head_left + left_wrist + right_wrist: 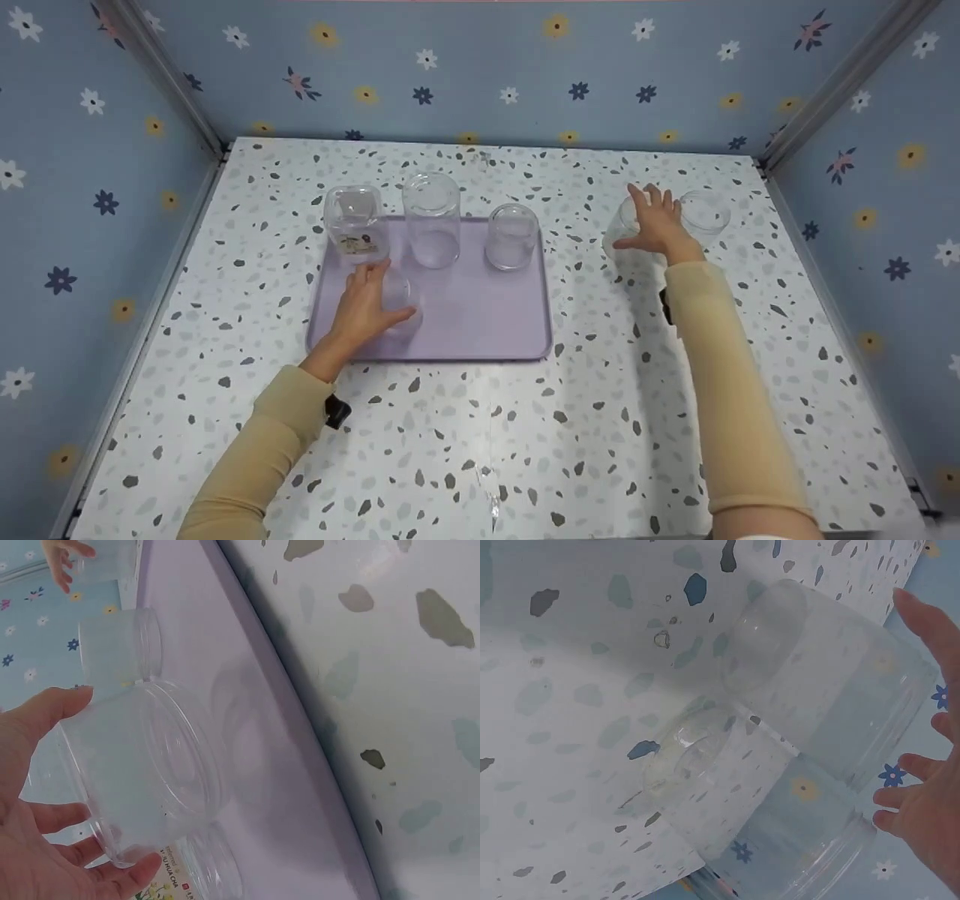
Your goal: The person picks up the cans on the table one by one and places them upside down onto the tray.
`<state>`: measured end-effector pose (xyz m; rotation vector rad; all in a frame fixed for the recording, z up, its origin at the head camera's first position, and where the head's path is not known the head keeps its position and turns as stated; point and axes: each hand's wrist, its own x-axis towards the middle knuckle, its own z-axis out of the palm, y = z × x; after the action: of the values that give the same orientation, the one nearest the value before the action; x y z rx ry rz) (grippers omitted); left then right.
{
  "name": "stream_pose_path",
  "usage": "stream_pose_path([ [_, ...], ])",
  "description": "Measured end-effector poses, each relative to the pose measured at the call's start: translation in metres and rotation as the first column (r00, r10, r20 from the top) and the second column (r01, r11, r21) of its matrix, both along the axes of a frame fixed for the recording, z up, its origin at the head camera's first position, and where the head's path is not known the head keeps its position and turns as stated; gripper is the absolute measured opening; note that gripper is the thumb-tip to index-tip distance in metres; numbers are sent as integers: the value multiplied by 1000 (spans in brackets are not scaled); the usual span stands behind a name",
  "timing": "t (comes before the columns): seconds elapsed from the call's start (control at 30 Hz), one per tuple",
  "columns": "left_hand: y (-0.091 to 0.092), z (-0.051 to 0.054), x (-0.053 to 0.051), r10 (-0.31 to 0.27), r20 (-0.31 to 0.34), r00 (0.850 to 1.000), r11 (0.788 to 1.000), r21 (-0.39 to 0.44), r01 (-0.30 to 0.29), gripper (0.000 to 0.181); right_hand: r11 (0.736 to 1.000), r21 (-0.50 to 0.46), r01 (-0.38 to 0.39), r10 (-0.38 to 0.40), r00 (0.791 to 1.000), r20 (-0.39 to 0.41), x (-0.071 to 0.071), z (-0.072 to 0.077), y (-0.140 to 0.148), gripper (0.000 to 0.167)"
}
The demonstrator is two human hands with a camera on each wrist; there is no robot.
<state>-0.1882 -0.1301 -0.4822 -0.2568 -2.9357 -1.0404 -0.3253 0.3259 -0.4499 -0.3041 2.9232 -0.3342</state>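
My left hand [365, 304] holds a clear jar [142, 772] over the near left part of a lilac tray [472, 322], thumb on one side and fingers on the other. The jar's rim faces down toward the tray. Behind it on the tray stand a square clear jar with a printed label [356, 225], a tall clear jar [433, 225] and a small clear jar [512, 238]. On the right, my right hand [660, 225] has its fingers spread beside a clear jar [619, 231]. Another clear jar [709, 214] stands just right of that hand.
The white speckled table [480, 427] carries the tray left of centre. Blue flowered panels [480, 67] close off the back and both sides. Some jar outlines are hard to make out through the clear walls.
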Motion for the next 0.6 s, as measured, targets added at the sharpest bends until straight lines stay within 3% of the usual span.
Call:
stream_pose_path([
  [0.6,-32,3,-3,52,75,996,991,-125,-42,84,994,105,-38,31,997,69,-2,3,3,105],
])
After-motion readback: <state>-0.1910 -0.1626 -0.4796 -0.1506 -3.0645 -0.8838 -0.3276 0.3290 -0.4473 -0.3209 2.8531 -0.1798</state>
